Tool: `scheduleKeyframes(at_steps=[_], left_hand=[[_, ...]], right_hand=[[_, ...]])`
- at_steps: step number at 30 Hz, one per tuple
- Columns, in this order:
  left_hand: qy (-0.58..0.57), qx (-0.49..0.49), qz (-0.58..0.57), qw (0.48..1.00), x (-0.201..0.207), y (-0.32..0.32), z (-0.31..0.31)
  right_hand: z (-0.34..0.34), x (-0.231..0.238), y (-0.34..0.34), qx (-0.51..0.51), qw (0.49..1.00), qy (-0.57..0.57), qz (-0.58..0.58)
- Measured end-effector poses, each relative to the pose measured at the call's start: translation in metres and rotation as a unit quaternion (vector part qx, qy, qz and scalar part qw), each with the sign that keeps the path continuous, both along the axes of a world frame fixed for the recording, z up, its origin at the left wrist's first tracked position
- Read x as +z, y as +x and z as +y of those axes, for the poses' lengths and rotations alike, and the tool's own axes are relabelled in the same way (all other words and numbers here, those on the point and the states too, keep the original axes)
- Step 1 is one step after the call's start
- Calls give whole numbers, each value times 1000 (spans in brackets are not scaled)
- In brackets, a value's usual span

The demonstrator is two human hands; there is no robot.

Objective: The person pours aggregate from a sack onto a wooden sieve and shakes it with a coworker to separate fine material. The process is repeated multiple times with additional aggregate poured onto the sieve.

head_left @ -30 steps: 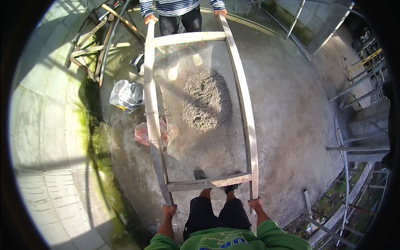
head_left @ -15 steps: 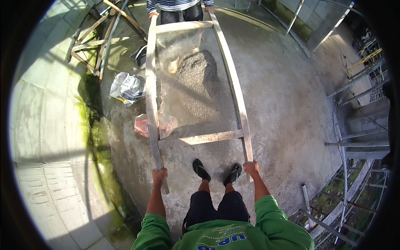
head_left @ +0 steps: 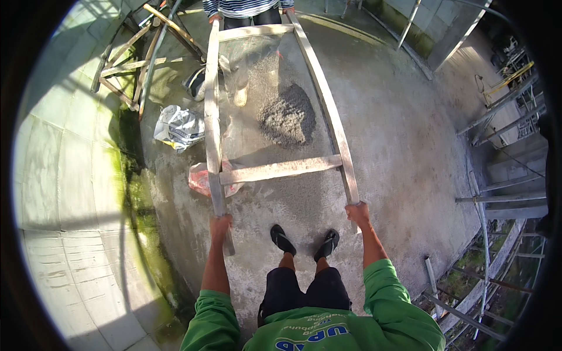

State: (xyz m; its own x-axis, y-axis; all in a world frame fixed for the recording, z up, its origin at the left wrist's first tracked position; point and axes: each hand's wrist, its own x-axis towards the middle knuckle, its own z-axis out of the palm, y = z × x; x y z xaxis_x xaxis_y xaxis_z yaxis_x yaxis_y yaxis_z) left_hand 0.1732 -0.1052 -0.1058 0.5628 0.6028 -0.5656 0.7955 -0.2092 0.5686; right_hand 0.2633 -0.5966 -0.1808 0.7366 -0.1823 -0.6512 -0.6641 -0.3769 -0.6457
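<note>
A long wooden-framed sand screen (head_left: 281, 169) stretches out in front of me, with fine mesh between its side rails. My left hand (head_left: 221, 226) is wrapped round the near end of the left rail. Round the right rail's near end, my right hand (head_left: 357, 212) is closed in the same way. Inside the frame shows a heap of grey sand or gravel (head_left: 288, 116); whether all of it rests on the mesh is hard to tell. At the far end, another person in a striped top (head_left: 249, 8) grips both rails.
A white sack (head_left: 178, 127) lies left of the screen, and a red-and-white sack (head_left: 199, 179) lies partly under the left rail. Wooden and metal supports (head_left: 140, 70) stand far left. A mossy wall edge (head_left: 140, 216) runs along the left; scaffold poles (head_left: 503, 199) line the right.
The screen's near end and both my hands have moved away from me. The grey material, spread long before, now shows as a more compact heap. Both hands keep their hold.
</note>
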Motion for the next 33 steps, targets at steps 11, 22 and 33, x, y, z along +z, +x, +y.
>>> scheduleKeyframes(at_steps=[11,22,33], left_hand=[[-57,78,80,992,-86,-166,-53],[20,-21,29,999,-16,-3,1],[-19,72,117,990,-107,-191,-14]], right_hand=[[-85,-107,-199,31,970,-211,118],[0,-1,-5,1,999,-48,2],[-42,-62,-177,37,978,-157,130]])
